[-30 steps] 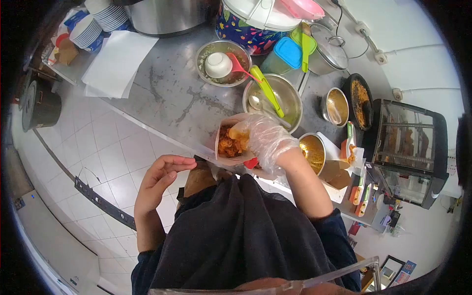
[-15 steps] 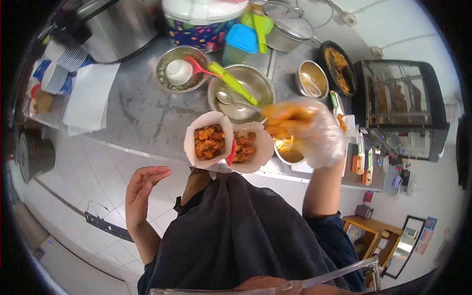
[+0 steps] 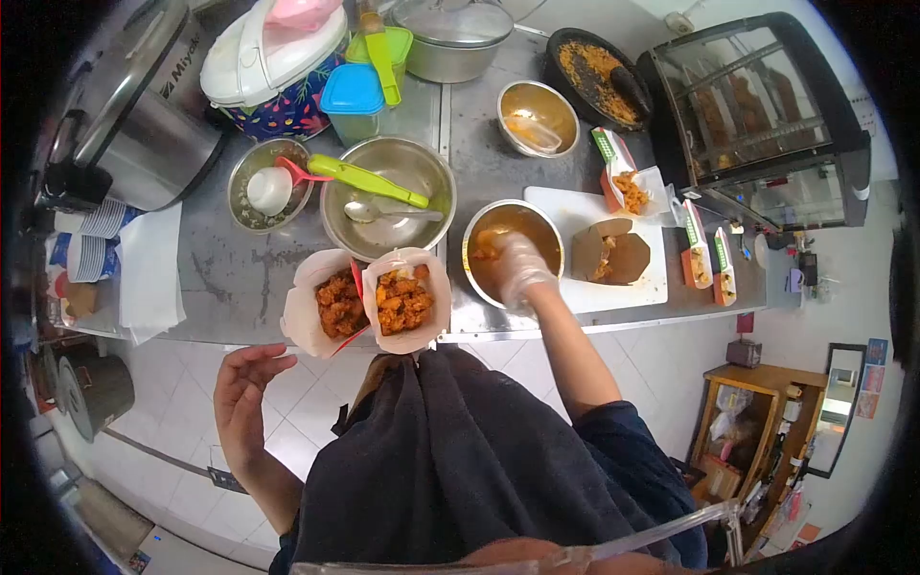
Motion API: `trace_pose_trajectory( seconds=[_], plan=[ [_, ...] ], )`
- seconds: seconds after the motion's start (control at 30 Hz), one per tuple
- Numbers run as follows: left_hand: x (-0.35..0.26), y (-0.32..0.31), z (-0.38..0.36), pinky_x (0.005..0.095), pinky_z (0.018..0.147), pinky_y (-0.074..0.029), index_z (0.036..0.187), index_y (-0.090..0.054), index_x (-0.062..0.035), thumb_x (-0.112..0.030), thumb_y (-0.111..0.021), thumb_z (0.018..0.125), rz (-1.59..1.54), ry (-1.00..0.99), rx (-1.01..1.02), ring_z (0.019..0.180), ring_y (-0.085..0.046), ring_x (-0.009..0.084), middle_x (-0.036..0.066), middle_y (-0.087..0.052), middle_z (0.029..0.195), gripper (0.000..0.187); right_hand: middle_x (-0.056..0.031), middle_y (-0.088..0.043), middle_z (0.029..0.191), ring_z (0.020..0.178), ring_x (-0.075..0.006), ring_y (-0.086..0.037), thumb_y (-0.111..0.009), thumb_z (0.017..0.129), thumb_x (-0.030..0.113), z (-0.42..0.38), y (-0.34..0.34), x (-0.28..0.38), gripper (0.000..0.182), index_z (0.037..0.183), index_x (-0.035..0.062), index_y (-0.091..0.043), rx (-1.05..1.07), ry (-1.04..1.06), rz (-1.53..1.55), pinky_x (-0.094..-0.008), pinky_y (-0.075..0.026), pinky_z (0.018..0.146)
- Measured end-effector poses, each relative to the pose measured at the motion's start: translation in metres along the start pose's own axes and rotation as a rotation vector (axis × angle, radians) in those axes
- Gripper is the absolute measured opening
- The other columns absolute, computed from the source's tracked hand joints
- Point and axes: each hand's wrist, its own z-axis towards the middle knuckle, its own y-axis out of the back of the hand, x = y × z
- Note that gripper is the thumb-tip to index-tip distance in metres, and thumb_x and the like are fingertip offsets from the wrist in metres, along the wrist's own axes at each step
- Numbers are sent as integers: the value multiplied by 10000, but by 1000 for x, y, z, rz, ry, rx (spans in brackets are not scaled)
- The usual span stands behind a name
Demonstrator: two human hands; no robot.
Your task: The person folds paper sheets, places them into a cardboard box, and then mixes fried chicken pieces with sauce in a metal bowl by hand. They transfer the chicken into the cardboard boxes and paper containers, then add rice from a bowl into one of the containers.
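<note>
My right hand (image 3: 524,268), in a clear plastic glove, reaches down into a metal bowl (image 3: 467,264) of orange-brown sauce. Its fingers are blurred inside the bowl, with orange food at the tips; I cannot tell how they are closed. My left hand (image 3: 247,388) hovers in front of the counter edge, bare, with loosely curved fingers apart and nothing in them. Near it stand a left paper food box (image 3: 301,321) and a right paper food box (image 3: 437,287), side by side. Saucy fried pieces (image 3: 402,305) fill the right one; darker fried pieces (image 3: 338,302) are in the left.
A white cutting board (image 3: 652,286) with a brown box (image 3: 628,257) lies right of the sauce bowl. Behind the food boxes, a wide metal bowl (image 3: 331,211) holds a spoon and green tongs (image 3: 369,182). A glass display case (image 3: 747,115) stands at the back right.
My right hand has gone from above the counter, with orange food at its fingers, down into the sauce bowl. The view has shifted, so the counter items appear farther left. My left hand stays open.
</note>
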Motion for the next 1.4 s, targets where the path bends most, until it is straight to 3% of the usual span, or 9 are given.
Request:
trace_pose_trajectory(
  seconds=[0.03, 0.17, 0.27, 0.37, 0.5, 0.7, 0.8, 0.9, 1.4],
  plan=[
    [-1, -5, 1, 418, 939, -395, 1163, -459, 31, -315, -566, 855, -3, -9, 10, 1016, -587, 293, 217, -555, 1150, 476, -163, -613, 1019, 964, -264, -579, -615, 751, 69, 4, -10, -5, 287, 1034, 27, -589, 2, 280, -565, -345, -451, 830],
    [-5, -17, -2, 423, 940, -392, 1164, -459, 32, -311, -564, 856, 9, 5, -20, 1023, -585, 295, 217, -555, 1151, 472, -173, -623, 996, 941, -311, -590, -592, 792, 125, -1, -16, -2, 184, 956, 56, -634, -17, 123, -260, -401, -466, 815],
    [-3, -15, -5, 425, 941, -389, 1166, -461, 32, -290, -563, 849, 6, 1, -45, 1021, -586, 300, 212, -559, 1149, 464, -178, -625, 1002, 965, -313, -597, -662, 743, 141, 18, 0, -19, 275, 997, 42, -627, 5, 403, -823, -382, -481, 807],
    [1, -7, -12, 425, 941, -390, 1161, -464, 37, -292, -570, 841, -14, -7, -92, 1017, -588, 301, 211, -561, 1144, 472, -152, -666, 872, 813, -285, -642, -698, 731, 116, -4, 34, 36, 278, 988, 18, -656, 126, 138, -654, -356, -508, 739],
    [5, 6, -18, 424, 943, -390, 1158, -464, 40, -286, -566, 842, -22, -20, -123, 1022, -586, 302, 210, -562, 1141, 465, -94, -644, 843, 756, -168, -608, -613, 785, -21, -51, 60, 64, 158, 938, -46, -641, 100, 176, 517, -272, -488, 668],
    [14, 21, -19, 419, 948, -394, 1160, -464, 38, -281, -553, 856, -34, -40, -164, 1032, -581, 302, 208, -562, 1138, 450, -100, -648, 864, 767, -162, -609, -637, 752, -23, -124, 71, 141, 126, 877, -38, -648, -46, 484, 681, -267, -490, 723],
    [13, 24, -19, 419, 950, -397, 1160, -465, 37, -266, -547, 858, -51, -62, -162, 1028, -582, 301, 209, -563, 1137, 436, -103, -648, 875, 784, -218, -617, -651, 718, 20, -132, 43, 149, 133, 850, 21, -655, 5, 767, 344, -310, -493, 734],
    [11, 28, -19, 423, 952, -398, 1160, -466, 35, -247, -539, 859, -62, -81, -153, 1027, -582, 301, 210, -563, 1138, 419, -78, -633, 875, 831, -161, -608, -635, 765, 53, -115, 17, 149, 107, 860, 8, -654, 121, 942, -486, -322, -487, 746],
    [6, 59, -9, 427, 940, -401, 1161, -468, 40, -243, -544, 853, -56, -109, -112, 1012, -584, 296, 208, -563, 1141, 425, -122, -662, 890, 781, -176, -605, -604, 821, 81, -121, -17, 152, 231, 1046, 45, -646, 320, 672, -443, -280, -467, 719]
  ],
)
